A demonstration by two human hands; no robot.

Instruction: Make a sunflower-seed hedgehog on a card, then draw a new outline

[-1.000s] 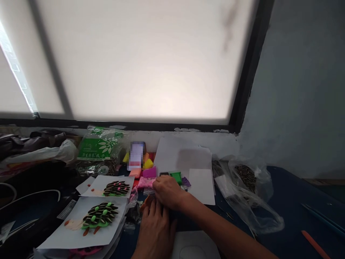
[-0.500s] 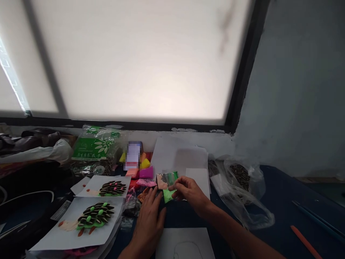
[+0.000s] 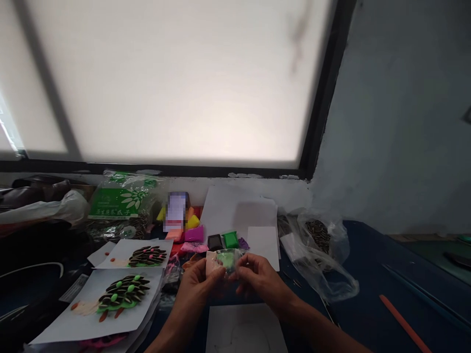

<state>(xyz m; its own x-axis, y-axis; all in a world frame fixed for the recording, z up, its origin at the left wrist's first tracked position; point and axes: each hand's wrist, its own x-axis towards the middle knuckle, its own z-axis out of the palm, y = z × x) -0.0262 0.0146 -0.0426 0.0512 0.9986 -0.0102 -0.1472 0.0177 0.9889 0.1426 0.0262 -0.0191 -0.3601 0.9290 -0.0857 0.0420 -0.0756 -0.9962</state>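
My left hand (image 3: 196,284) pinches the left side of a small clear plastic packet of pale peach modelling clay (image 3: 212,261). My right hand (image 3: 260,278) has its fingers closed at the packet's right side, partly hiding it. Light green clay (image 3: 226,257) shows at the packet; I cannot tell whether it is inside or behind the plastic. Just beyond my hands lie a black clay packet (image 3: 215,242), a green clay packet (image 3: 231,239) and a small purple piece (image 3: 243,243). Below them is a white sheet (image 3: 245,326) with a faint pencilled curve.
Seed-and-clay hedgehog pictures on paper (image 3: 125,299) lie at left, near a green-printed seed bag (image 3: 114,201). A phone (image 3: 175,211) rests among colourful clay packets. Right are a clear bag of seeds (image 3: 318,235) and an orange stick (image 3: 403,321). White paper (image 3: 224,206) leans behind.
My left hand has risen from the table and taken hold of the peach clay packet together with my right. The packet has come nearer, uncovering the black and green packets. The view has shifted slightly right.
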